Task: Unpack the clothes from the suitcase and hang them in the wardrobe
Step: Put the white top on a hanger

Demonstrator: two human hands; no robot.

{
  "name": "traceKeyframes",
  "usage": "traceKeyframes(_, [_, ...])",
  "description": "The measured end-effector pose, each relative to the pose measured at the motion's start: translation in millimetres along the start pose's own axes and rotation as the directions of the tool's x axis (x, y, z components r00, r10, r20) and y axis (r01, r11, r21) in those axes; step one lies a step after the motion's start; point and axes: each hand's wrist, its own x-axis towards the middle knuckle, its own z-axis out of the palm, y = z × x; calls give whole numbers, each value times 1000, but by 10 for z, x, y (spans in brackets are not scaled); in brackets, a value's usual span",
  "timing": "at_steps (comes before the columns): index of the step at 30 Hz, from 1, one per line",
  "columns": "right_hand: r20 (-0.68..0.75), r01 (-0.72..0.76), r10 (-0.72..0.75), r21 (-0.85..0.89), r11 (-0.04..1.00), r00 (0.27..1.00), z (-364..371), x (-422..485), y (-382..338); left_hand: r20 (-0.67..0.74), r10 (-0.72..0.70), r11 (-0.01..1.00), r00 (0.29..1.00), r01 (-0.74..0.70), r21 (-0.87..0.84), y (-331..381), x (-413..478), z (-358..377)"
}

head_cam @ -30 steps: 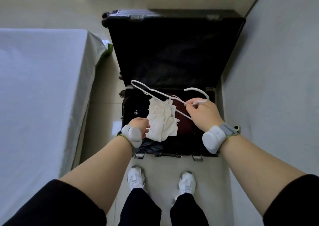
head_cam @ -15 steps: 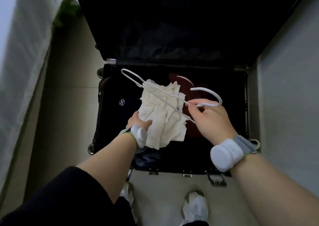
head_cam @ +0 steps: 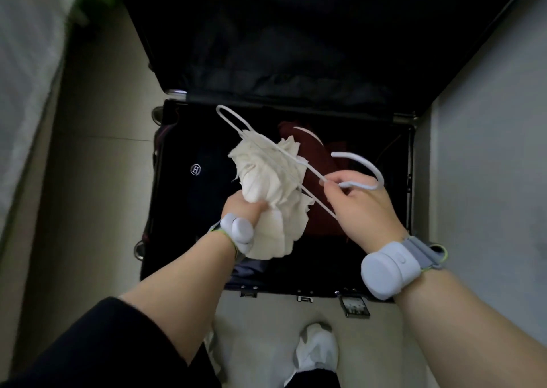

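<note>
A black suitcase (head_cam: 411, 180) lies open on the floor below me, its lid raised at the far side. Inside lie a dark garment with a small round logo (head_cam: 196, 169) and a dark red garment (head_cam: 318, 210). My left hand (head_cam: 244, 208) is closed around a bunched cream-white garment (head_cam: 270, 177) held above the suitcase. My right hand (head_cam: 359, 207) pinches a white wire hanger (head_cam: 359, 162) near its hook. The hanger's far end reaches out beyond the cream garment, and the garment covers its middle.
A bed with a white cover (head_cam: 26, 76) runs along the left. A pale wall or panel (head_cam: 488, 165) stands close on the right. Tiled floor (head_cam: 97, 165) shows between bed and suitcase. My white shoes (head_cam: 316, 352) stand just in front of the suitcase latches.
I have leaned closer over the suitcase. My left hand has risen and gathered the hanging cream garment into a bunch against the hanger. My right hand keeps its hold near the hook.
</note>
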Motion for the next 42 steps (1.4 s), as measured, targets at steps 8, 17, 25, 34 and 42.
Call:
traceKeyframes(8, [82, 91, -92, 10, 996, 992, -591, -929, -1189, 105, 209, 975, 972, -200, -93, 876, -1764, -997])
traceKeyframes(17, [164, 250, -261, 82, 965, 951, -1489, -1883, -2826, 88, 514, 858, 853, -509, -73, 2154, -3434, -2071])
traceKeyframes(25, [134, 442, -502, 320, 838, 854, -2065, -2821, -3834, 13, 701, 704, 713, -689, -172, 2713, -4816, -2638])
traceKeyframes(34, [191, 537, -613, 333, 775, 766, -2505, -3534, -4374, -136, 593, 582, 793, -539, -609, 3002, -5876, -3113])
traceKeyframes(42, [172, 670, -710, 240, 702, 683, -2600, -3986, -4654, 4, 593, 495, 805, -361, -791, 3052, -6141, -3540])
